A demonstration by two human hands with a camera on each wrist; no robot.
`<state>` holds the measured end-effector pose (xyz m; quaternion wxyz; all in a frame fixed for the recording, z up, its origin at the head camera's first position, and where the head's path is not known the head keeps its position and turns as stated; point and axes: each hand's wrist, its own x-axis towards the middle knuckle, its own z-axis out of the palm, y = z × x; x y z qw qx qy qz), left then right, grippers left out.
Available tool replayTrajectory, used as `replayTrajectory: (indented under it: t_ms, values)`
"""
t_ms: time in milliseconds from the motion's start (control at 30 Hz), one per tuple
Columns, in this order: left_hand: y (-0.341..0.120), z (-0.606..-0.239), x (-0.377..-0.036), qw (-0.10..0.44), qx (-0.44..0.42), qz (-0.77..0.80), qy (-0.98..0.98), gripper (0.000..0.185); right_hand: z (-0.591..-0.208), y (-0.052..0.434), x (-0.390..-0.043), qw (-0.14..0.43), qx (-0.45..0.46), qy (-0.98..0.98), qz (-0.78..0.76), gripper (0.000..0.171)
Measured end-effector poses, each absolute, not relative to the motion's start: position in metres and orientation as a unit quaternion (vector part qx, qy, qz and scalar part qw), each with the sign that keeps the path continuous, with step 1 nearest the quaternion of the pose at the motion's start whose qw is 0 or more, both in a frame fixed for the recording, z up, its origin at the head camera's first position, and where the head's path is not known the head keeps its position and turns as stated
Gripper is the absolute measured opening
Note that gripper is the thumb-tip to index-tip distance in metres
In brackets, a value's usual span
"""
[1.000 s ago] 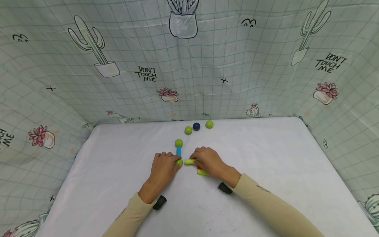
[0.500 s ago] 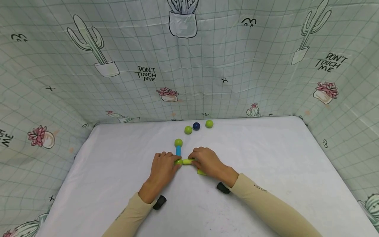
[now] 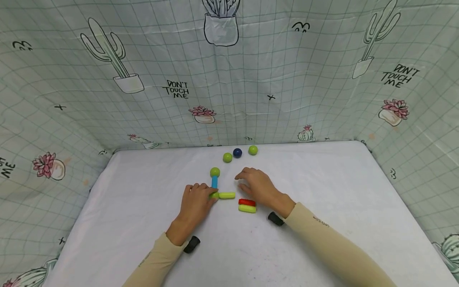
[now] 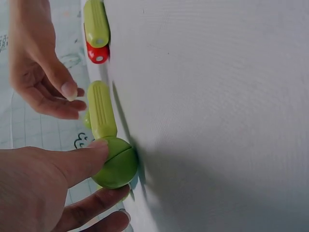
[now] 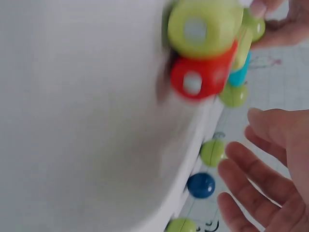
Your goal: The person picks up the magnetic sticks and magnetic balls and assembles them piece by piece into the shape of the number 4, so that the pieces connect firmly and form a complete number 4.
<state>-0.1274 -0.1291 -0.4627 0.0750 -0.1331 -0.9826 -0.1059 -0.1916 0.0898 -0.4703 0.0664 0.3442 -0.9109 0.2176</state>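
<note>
My left hand (image 3: 207,194) pinches a green ball (image 3: 214,195) between thumb and fingers; the left wrist view shows that ball (image 4: 116,163) close up. A blue rod (image 3: 214,182) runs from it back to a second green ball (image 3: 214,172). A green rod (image 3: 227,195) lies joined to the held ball's right side. My right hand (image 3: 247,182) hovers open just behind and right of that rod, touching nothing. A red rod (image 3: 247,202) and another green rod (image 3: 247,208) lie side by side beneath my right wrist.
Two green balls (image 3: 227,157) (image 3: 252,150) and a navy ball (image 3: 237,152) sit near the back edge of the white table (image 3: 322,191). A cactus-print cloth (image 3: 229,79) hangs behind and on both sides of the table.
My right hand let go of the green rod after pushing it against the held ball, then lifted back and right. This uncovered the red and green rods. The left hand stayed put.
</note>
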Motion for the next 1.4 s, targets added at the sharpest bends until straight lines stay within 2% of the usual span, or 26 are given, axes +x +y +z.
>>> replayTrajectory:
  t_ms: [267, 467, 733, 1000, 1200, 1400]
  values:
    - [-0.137, -0.463, -0.13, 0.071, -0.125, -0.117, -0.983, 0.027, -0.469, 0.092, -0.225, 0.121, 0.353, -0.912, 0.171, 0.038]
    - [-0.145, -0.463, -0.133, 0.068, -0.118, -0.131, -0.982, 0.028, -0.468, 0.083, -0.245, 0.126, 0.382, -0.905, 0.138, 0.046]
    - [-0.151, -0.463, -0.135, 0.063, -0.099, -0.142, -0.983, 0.027, -0.47, 0.064, -0.263, 0.117, 0.399, -0.905, 0.09, 0.044]
    - [-0.151, -0.466, -0.137, 0.071, -0.105, -0.153, -0.98, 0.027, -0.474, 0.055, -0.273, 0.109, 0.378, -0.916, 0.075, 0.031]
    - [-0.151, -0.464, -0.137, 0.065, -0.104, -0.158, -0.98, 0.027, -0.473, 0.053, -0.268, 0.103, 0.363, -0.922, 0.086, 0.023]
    - [-0.153, -0.463, -0.137, 0.058, -0.088, -0.165, -0.981, 0.027, -0.472, 0.053, -0.251, 0.084, 0.357, -0.926, 0.091, 0.027]
